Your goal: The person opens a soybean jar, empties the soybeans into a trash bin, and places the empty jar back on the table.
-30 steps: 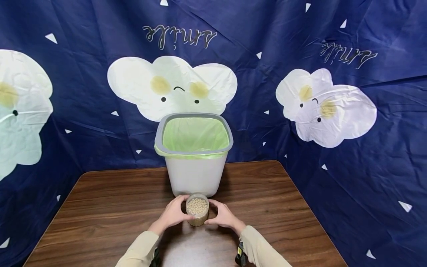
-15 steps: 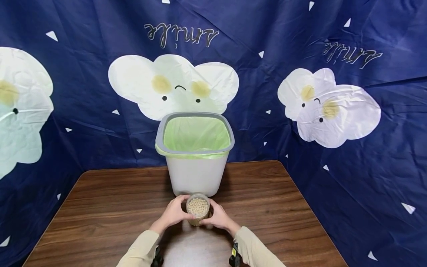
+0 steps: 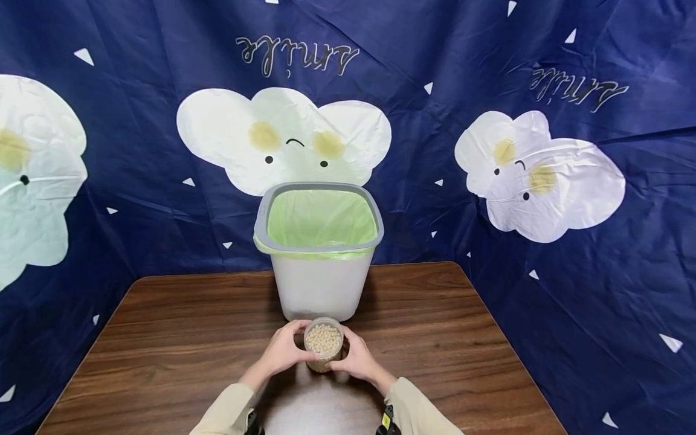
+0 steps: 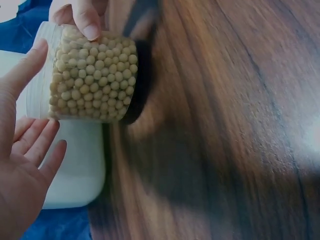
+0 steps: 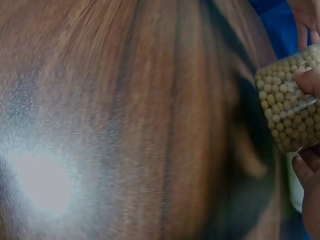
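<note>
A clear, lidless jar filled with soybeans [image 3: 323, 341] is between my two hands, in front of the bin. My left hand [image 3: 281, 350] holds its left side, the thumb reaching over the near side. On the right side, my right hand [image 3: 359, 357] grips it with the thumb across the front. In the left wrist view, the left hand [image 4: 22, 165] has its thumb and fingers about the jar's rim end, and a dark shadow lies by the jar's base. The right wrist view shows the right thumb [image 5: 309, 82] pressed on the jar wall.
A white bin [image 3: 321, 284] with a grey rim and green liner stands just behind the jar. Under everything is a brown wood-grain table [image 3: 190, 338]. Dark blue cloth [image 3: 418, 151] with white clouds hangs behind and at the sides.
My right hand has moved left, its thumb now farther across the jar's front. The jar sits slightly lower in the head view and looks a little larger. The left hand still holds it.
</note>
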Motion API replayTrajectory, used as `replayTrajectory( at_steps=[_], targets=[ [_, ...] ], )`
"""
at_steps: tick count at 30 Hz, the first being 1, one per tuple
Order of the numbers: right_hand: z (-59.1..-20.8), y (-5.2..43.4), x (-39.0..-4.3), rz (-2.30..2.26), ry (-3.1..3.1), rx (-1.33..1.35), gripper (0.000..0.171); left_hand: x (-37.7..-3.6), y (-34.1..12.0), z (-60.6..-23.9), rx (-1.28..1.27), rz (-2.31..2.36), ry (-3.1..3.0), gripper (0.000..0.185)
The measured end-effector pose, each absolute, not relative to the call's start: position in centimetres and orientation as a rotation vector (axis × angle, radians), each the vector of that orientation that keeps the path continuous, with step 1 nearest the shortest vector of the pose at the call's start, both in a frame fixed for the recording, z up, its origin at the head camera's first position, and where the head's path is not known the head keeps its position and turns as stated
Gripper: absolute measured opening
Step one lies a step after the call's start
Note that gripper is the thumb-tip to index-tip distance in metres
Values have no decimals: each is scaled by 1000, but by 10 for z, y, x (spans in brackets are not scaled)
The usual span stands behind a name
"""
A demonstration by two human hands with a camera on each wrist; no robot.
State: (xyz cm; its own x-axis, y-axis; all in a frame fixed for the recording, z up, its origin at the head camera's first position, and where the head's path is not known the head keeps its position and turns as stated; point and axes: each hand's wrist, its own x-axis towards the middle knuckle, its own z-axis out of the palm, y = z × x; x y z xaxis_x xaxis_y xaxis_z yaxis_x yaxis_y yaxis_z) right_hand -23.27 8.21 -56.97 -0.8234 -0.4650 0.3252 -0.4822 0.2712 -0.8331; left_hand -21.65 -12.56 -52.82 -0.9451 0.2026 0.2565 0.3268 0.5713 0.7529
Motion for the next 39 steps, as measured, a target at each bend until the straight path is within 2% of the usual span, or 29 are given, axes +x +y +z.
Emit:
replayTrajectory(
  at_steps=[9,16,24,35,39],
  targets=[
    [-542,92,-229,1528,-2418,975,73,-208,-121,-505,-499,-1549,-2497,69],
    [-490,97,-214,1380,-2344,1050,72,-204,-116,-490,-443,-1733,-2438,68],
    [-486,107,-232,1169,-2361,1119,78,-201,-113,-473,-472,-1931,-2305,66],
    [-458,104,-230,1252,-2290,1181,77,-200,-114,-451,-468,-1971,-2294,66],
    [-459,103,-233,1261,-2285,1171,79,-201,-115,-448,-491,-1986,-2270,66]
  ],
)
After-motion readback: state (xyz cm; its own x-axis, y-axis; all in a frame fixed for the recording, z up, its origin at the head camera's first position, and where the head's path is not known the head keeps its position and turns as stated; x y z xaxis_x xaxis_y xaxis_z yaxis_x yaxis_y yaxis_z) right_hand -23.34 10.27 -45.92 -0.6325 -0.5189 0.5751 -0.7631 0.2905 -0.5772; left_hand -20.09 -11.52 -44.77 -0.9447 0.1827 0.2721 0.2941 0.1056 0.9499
